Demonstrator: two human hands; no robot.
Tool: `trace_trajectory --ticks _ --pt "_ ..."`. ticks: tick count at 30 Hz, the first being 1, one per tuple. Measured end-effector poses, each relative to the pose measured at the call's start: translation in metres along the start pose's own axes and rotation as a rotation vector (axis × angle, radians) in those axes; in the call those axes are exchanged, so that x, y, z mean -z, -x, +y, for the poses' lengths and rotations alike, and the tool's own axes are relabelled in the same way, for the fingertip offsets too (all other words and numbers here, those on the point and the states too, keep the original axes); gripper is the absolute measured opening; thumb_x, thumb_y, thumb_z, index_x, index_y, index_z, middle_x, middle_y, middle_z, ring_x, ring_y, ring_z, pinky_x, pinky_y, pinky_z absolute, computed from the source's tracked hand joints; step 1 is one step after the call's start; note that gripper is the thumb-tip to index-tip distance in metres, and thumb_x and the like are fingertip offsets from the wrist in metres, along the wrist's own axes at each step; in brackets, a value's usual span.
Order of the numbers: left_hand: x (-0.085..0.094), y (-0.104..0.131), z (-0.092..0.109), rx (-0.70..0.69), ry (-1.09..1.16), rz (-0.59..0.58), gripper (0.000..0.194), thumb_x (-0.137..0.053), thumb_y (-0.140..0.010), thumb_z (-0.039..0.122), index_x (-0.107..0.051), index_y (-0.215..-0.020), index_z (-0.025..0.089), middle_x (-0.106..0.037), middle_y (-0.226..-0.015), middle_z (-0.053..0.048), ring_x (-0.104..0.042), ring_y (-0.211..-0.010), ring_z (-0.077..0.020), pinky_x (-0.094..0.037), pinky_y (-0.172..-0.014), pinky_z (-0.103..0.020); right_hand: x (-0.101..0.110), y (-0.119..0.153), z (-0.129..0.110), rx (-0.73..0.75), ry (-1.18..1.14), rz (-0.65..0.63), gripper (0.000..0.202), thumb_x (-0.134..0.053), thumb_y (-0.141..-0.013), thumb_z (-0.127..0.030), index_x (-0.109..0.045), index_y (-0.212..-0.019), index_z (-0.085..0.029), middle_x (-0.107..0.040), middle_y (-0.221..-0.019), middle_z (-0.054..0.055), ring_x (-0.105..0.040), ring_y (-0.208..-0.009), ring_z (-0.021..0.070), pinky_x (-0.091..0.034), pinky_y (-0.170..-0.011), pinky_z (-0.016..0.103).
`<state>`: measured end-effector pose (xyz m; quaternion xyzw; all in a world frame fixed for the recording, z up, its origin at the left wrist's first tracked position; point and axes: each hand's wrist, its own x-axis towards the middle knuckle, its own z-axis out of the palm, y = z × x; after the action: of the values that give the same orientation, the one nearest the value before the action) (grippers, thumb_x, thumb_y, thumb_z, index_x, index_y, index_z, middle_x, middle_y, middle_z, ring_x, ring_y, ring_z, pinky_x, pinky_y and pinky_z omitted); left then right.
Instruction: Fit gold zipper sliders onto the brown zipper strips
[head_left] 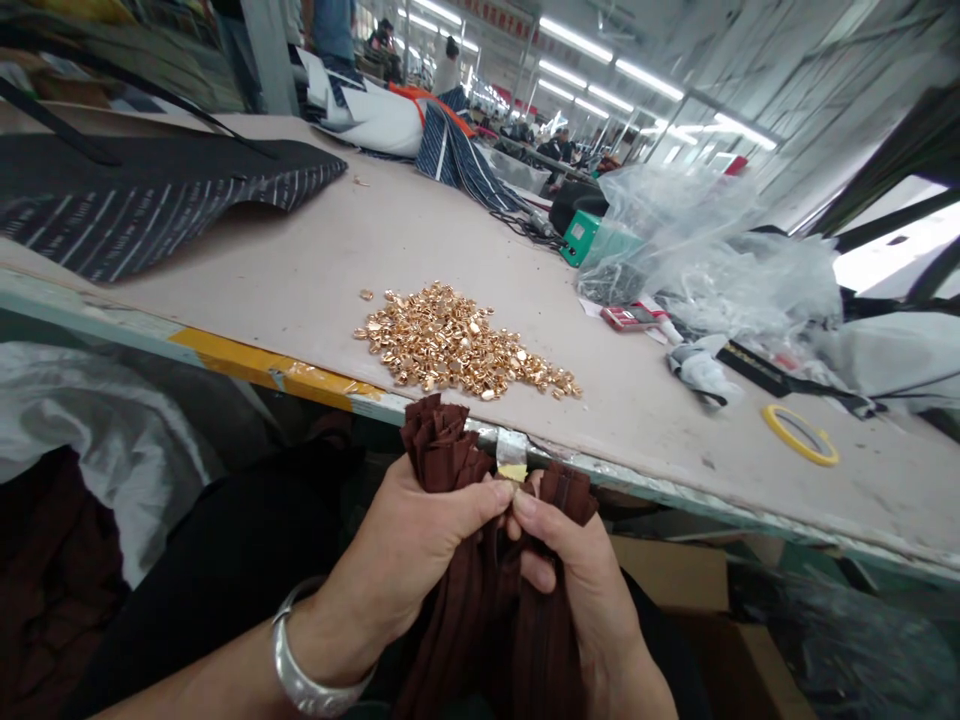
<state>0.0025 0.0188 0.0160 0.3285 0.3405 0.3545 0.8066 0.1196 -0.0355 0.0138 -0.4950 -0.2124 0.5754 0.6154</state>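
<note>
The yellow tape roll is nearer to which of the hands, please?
Right: the right hand is left of the yellow tape roll, and the left hand is farther left.

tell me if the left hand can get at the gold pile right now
Likely yes, once free: the left hand holds brown strips, but the gold pile lies uncovered on the table just beyond them.

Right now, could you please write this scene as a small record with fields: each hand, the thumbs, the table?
Left hand: grips a brown bundle; bracelet on wrist
Right hand: grips a second bundle
Thumbs: tips close together; what they pinch is unclear
Table, front: heap of gold pieces
Table, left: dark striped sheet
Table, right: yellow tape, clear plastic, green box
</note>
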Motion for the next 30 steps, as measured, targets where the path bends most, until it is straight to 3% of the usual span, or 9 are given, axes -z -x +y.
trace_trajectory --ticks 5,9,11,17,21,26,28,30 --pt "0.002 0.000 -0.004 -0.010 -0.012 -0.032 0.017 -0.073 -0.075 0.024 -0.062 -0.065 0.015 -0.065 -0.061 0.000 -0.061 -0.053 -0.0157 -0.055 -0.055 -0.031 0.008 -0.001 0.005 0.019 0.104 -0.008 0.031 -0.076 -0.074 -0.039 -0.062 -0.062 -0.015 -0.041 -0.037 -0.008 -0.036 -0.033 0.0045 -0.031 -0.036 0.016" --pt "0.003 -0.003 -0.003 -0.095 -0.088 0.016 0.016 -0.075 -0.074 0.020 -0.062 -0.064 0.015 -0.066 -0.063 0.001 -0.060 -0.059 -0.0126 -0.052 -0.060 -0.025 0.012 -0.004 0.002 0.081 0.176 -0.013 0.031 -0.077 -0.073 -0.040 -0.062 -0.064 -0.015 -0.054 -0.051 -0.004 -0.034 -0.033 0.0027 -0.027 -0.034 0.017" --pt "0.003 -0.003 -0.002 -0.089 -0.086 0.042 0.016 -0.077 -0.072 0.020 -0.063 -0.066 0.016 -0.066 -0.063 0.002 -0.060 -0.059 -0.0118 -0.051 -0.059 -0.023 0.013 -0.005 -0.003 0.123 0.290 -0.012 0.032 -0.076 -0.075 -0.042 -0.061 -0.065 -0.015 -0.056 -0.054 -0.003 -0.036 -0.034 0.0034 -0.026 -0.034 0.018" --pt "0.002 0.001 0.000 -0.040 0.043 0.033 0.015 -0.081 -0.068 0.022 -0.068 -0.072 0.016 -0.066 -0.063 0.004 -0.059 -0.057 -0.0102 -0.050 -0.056 -0.021 0.011 -0.005 -0.018 0.255 0.694 0.013 0.035 -0.065 -0.085 -0.043 -0.057 -0.063 -0.017 -0.044 -0.047 -0.006 -0.040 -0.044 0.0084 -0.031 -0.044 0.021" --pt "0.001 0.001 0.004 -0.003 0.100 0.034 0.013 -0.082 -0.065 0.021 -0.071 -0.069 0.015 -0.066 -0.058 0.004 -0.059 -0.053 -0.0105 -0.050 -0.057 -0.022 0.000 -0.005 -0.022 0.420 0.905 0.137 0.029 -0.061 -0.087 -0.040 -0.057 -0.067 -0.019 -0.051 -0.055 -0.004 -0.046 -0.052 0.0126 -0.035 -0.052 0.025" --pt "0.002 0.001 0.004 -0.021 0.108 -0.033 0.027 -0.079 -0.069 0.017 -0.074 -0.095 0.017 -0.076 -0.088 -0.002 -0.068 -0.085 -0.0181 -0.052 -0.081 -0.029 -0.014 -0.022 -0.036 0.731 1.319 0.394 0.025 -0.059 -0.088 -0.034 -0.050 -0.068 -0.021 -0.055 -0.061 -0.001 -0.050 -0.057 0.0159 -0.034 -0.056 0.028" --pt "0.004 0.000 0.003 -0.025 0.076 -0.041 0.030 -0.080 -0.067 0.016 -0.073 -0.097 0.017 -0.076 -0.090 -0.003 -0.068 -0.087 -0.0195 -0.051 -0.083 -0.031 -0.017 -0.030 -0.043 0.739 1.290 0.390 0.022 -0.058 -0.088 -0.034 -0.052 -0.072 -0.021 -0.057 -0.063 0.000 -0.051 -0.058 0.0164 -0.034 -0.056 0.028" --pt "0.006 -0.001 0.003 -0.015 0.055 -0.017 0.033 -0.081 -0.064 0.015 -0.073 -0.097 0.016 -0.075 -0.089 -0.004 -0.067 -0.086 -0.0208 -0.051 -0.083 -0.033 -0.019 -0.034 -0.047 0.646 1.155 0.265 0.018 -0.059 -0.088 -0.036 -0.057 -0.079 -0.020 -0.060 -0.066 -0.001 -0.051 -0.058 0.0157 -0.036 -0.056 0.027"
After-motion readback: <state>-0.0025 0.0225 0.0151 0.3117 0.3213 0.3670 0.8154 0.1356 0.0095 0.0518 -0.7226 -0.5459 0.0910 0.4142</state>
